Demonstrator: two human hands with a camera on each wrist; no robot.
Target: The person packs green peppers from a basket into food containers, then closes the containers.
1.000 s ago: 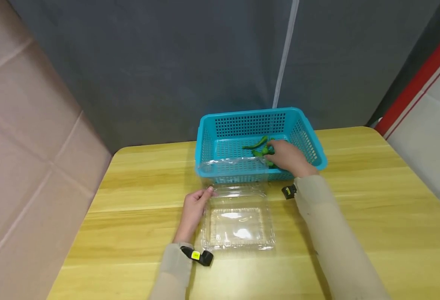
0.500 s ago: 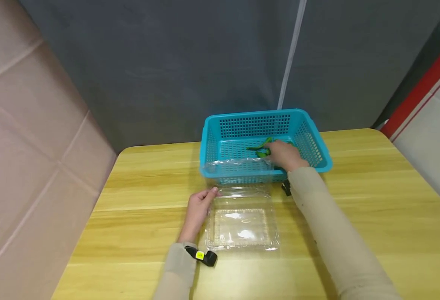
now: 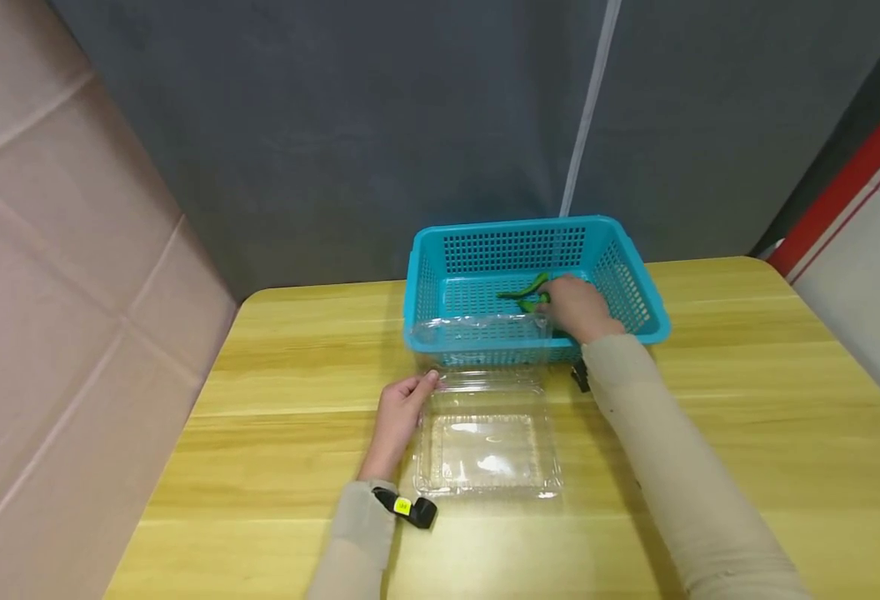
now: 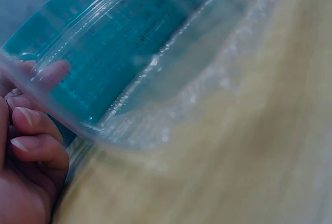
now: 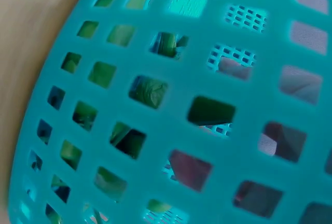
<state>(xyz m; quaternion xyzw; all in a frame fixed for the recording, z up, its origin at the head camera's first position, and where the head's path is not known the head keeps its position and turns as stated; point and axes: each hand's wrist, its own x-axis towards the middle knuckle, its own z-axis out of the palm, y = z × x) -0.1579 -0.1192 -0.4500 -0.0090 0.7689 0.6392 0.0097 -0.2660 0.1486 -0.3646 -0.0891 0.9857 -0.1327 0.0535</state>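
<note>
My left hand (image 3: 401,417) pinches the left edge of a clear plastic clamshell container (image 3: 496,492) near its hinge. The container lies open on the table, its lid raised against the basket's front. In the left wrist view, curled fingers (image 4: 39,149) show at the plastic's edge. My right hand (image 3: 577,307) reaches down into a blue plastic basket (image 3: 515,225), fingertips among green peppers (image 3: 524,291). More green shows through the basket's holes in the right wrist view, with parts of the hand behind the wall (image 5: 171,115). I cannot tell whether the right fingers grip a pepper.
The basket stands at the back of the wooden table (image 3: 290,433), in front of a dark grey curtain (image 3: 335,150). A pale pink padded wall (image 3: 57,333) rises on the left, and a white panel with red trim (image 3: 860,208) on the right.
My right hand has worked lower among the peppers, covering more of them. The left hand keeps its hold on the container's edge. The head view has shifted slightly.
</note>
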